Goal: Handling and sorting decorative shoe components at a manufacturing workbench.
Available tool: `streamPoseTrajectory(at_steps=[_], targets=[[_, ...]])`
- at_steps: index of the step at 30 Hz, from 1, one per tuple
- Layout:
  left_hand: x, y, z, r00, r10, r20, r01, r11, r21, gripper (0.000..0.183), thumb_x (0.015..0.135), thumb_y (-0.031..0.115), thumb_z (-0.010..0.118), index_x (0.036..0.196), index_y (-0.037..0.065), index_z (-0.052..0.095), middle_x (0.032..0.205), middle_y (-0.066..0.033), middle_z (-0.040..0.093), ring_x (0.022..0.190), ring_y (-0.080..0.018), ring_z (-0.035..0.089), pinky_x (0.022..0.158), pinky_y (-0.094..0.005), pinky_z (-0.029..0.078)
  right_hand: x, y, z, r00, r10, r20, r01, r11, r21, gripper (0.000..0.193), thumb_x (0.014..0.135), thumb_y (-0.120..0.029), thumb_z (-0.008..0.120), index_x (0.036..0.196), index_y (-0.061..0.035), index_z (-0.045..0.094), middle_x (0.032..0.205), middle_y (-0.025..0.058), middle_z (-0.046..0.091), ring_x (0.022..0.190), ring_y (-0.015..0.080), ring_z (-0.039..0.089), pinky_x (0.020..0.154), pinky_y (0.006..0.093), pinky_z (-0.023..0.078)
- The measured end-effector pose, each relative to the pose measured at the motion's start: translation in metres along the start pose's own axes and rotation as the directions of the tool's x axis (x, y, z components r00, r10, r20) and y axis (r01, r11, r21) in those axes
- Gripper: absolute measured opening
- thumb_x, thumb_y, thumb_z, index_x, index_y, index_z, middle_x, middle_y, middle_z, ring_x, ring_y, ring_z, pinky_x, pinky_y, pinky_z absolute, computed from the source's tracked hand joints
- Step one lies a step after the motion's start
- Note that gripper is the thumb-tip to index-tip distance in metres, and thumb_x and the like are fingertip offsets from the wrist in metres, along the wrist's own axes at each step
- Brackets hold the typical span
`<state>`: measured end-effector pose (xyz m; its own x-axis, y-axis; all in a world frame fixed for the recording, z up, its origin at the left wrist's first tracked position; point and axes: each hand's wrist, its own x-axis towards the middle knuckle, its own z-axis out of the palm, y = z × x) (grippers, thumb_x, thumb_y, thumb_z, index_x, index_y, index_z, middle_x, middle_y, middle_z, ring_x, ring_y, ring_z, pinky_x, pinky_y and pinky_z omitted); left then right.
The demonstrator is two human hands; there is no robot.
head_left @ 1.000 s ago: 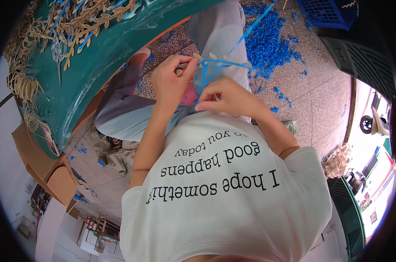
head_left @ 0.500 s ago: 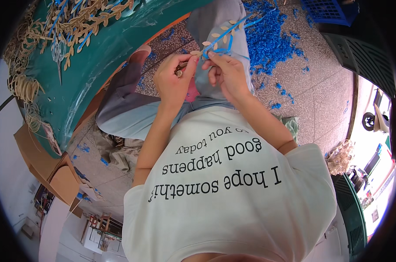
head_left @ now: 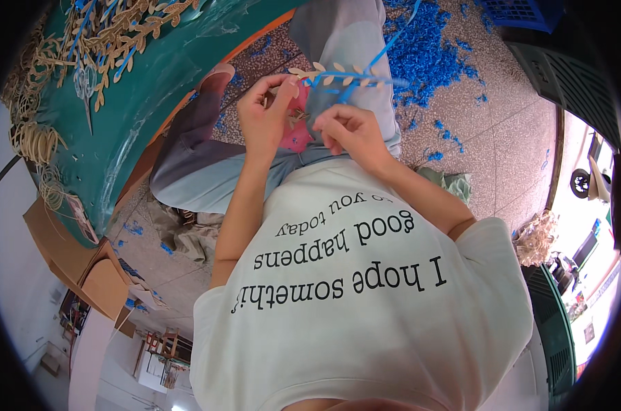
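Observation:
My left hand (head_left: pixel 264 115) is closed, thumb and forefinger pinching the near end of a gold leaf garland (head_left: pixel 330 75) over my lap. The garland reaches to the right, its far end blurred. A thin blue ribbon (head_left: pixel 387 49) runs along and across it, with one tail dropping toward my right hand. My right hand (head_left: pixel 351 131) lies lower and to the right, apart from the garland. Its fingers are curled together; whether anything is between them is hidden. Below my left fingers, small leaf pieces (head_left: pixel 297 116) show against something pink (head_left: pixel 298 137).
A green table (head_left: pixel 146 75) at the left bears a heap of leaf garlands (head_left: pixel 129 31), scissors (head_left: pixel 84 89) and coiled cord (head_left: pixel 36 140). Blue shreds (head_left: pixel 430 55) cover the floor beyond my right leg. A blue crate (head_left: pixel 523 14) stands far right, cardboard (head_left: pixel 64 253) at left.
My right hand has drawn back toward me, away from the garland. The garland has swung from slanting upward to nearly level, while my left hand keeps its pinch.

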<state>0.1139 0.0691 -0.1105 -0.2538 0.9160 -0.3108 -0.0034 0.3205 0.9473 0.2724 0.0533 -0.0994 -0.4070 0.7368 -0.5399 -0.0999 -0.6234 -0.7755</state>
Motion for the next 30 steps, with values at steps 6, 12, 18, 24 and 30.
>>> streamPoseTrajectory(at_steps=[6,12,18,24,30], targets=[[0.0,0.002,0.001,0.999,-0.018,0.048,0.021,0.998,-0.062,0.015,0.082,0.01,0.062,0.088,-0.003,0.064,0.075,-0.0006,0.062,0.066,-0.0023,0.052,0.058,-0.015,0.039,0.01,0.004,0.01,0.827,-0.412,-0.383,0.375,0.911,-0.171,0.012,0.082,-0.01,0.063,0.087,0.0002,0.06,0.06,0.0015,0.054,0.049,0.0034,0.046,0.038,0.0175,0.032],[-0.004,0.003,0.007,0.999,0.03,0.011,-0.03,0.999,-0.011,0.014,0.081,0.011,0.063,0.088,-0.002,0.064,0.075,-0.0008,0.062,0.067,-0.0029,0.053,0.057,-0.0171,0.041,0.023,-0.013,0.011,0.966,-0.082,-0.246,0.115,0.986,0.12,0.017,0.082,-0.015,0.064,0.089,0.0,0.063,0.056,0.0003,0.052,0.041,0.0032,0.04,0.035,0.0181,0.028],[0.0,-0.012,0.002,0.991,0.131,-0.038,-0.119,0.966,0.229,0.014,0.079,0.01,0.065,0.088,-0.001,0.064,0.075,-0.0043,0.062,0.065,-0.0066,0.056,0.058,-0.0195,0.043,0.01,-0.023,-0.001,0.993,-0.071,-0.092,0.077,0.995,0.057,0.02,0.085,-0.019,0.057,0.077,-0.0015,0.06,0.052,-0.0002,0.048,0.042,0.0045,0.04,0.037,0.019,0.028],[0.001,-0.008,-0.02,0.995,0.074,0.064,-0.085,0.978,0.192,0.013,0.079,0.009,0.064,0.088,-0.001,0.063,0.074,-0.0044,0.062,0.064,-0.0064,0.056,0.057,-0.0195,0.043,0.008,-0.065,-0.082,0.928,-0.07,-0.366,0.251,0.843,0.475,0.026,0.086,-0.02,0.049,0.064,-0.0094,0.041,0.051,-0.0008,0.037,0.04,0.0078,0.031,0.037,0.0217,0.025],[-0.004,0.012,-0.013,0.963,0.061,0.263,-0.13,0.958,0.255,0.012,0.079,0.007,0.064,0.087,-0.001,0.063,0.073,-0.0039,0.061,0.063,-0.0064,0.056,0.056,-0.0196,0.042,0.007,-0.112,-0.16,0.889,-0.174,-0.423,0.413,0.704,0.578,0.02,0.085,-0.016,0.048,0.067,-0.0084,0.042,0.053,0.0003,0.036,0.04,0.0093,0.029,0.039,0.0221,0.025]])
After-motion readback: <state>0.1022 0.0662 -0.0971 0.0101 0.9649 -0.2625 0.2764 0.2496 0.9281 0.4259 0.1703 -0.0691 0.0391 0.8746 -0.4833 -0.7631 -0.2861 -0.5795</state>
